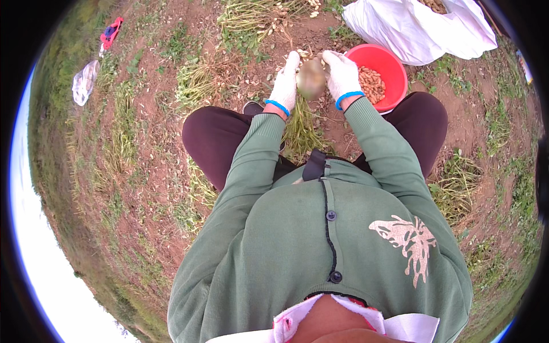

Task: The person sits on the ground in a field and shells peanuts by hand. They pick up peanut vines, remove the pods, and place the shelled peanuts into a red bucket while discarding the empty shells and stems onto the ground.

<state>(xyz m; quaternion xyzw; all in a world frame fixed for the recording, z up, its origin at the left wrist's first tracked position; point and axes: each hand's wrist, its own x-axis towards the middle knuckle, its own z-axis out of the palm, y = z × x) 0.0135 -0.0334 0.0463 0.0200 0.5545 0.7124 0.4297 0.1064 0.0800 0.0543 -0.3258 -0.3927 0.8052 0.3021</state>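
My left hand (285, 81), in a white knit glove with a blue cuff, closes on a bunch of peanut plants (303, 128). Their green stems hang down between my legs. Gloved the same way, my right hand (343, 75) is at the other side of the bunch, fingers bent inward. A blurred patch between the hands hides the roots and what the right fingertips touch. Pale peanut pods (303, 53) show just beyond the hands. Right beside my right hand stands a red plastic bucket (396, 70), partly filled with peanuts in their shells (372, 83).
A large white woven sack (399, 32) lies open behind the bucket, with peanuts inside. Pulled peanut plants lie in heaps ahead (248, 19) and at the left (201, 79). Farther left are a clear plastic bag (85, 81) and a red-and-blue cloth item (111, 33).
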